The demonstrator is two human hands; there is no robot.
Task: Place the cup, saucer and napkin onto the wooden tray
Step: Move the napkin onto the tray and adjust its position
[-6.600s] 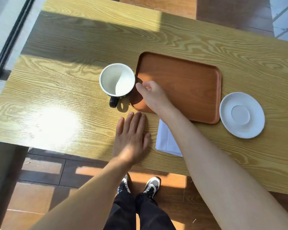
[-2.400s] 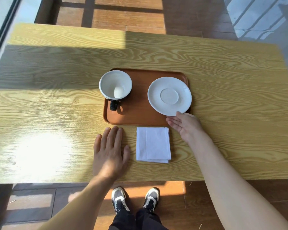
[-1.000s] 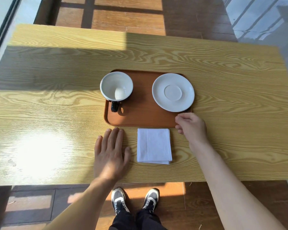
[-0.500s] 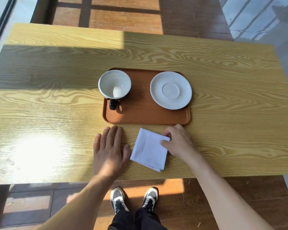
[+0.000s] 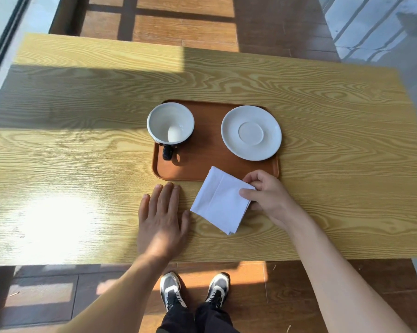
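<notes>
A brown wooden tray (image 5: pixel 204 162) lies in the middle of the table. On its left stands a cup (image 5: pixel 170 123), white inside and dark outside, handle toward me. A white saucer (image 5: pixel 251 132) rests on the tray's right side. My right hand (image 5: pixel 266 195) pinches the right corner of a folded white napkin (image 5: pixel 220 200). The napkin is turned diagonally, and its far corner overlaps the tray's near rim. My left hand (image 5: pixel 162 219) lies flat on the table just left of the napkin, fingers spread, holding nothing.
The yellow wood-grain table (image 5: pixel 334 140) has its near edge just below my hands. A bright sun patch (image 5: pixel 56 217) glares at the near left. Brown tiled floor and my shoes (image 5: pixel 193 290) show below the edge.
My right hand has taken hold of the napkin, lifted its right side and carried it toward the tray, so its far corner now reaches the rim. My left hand has stayed flat.
</notes>
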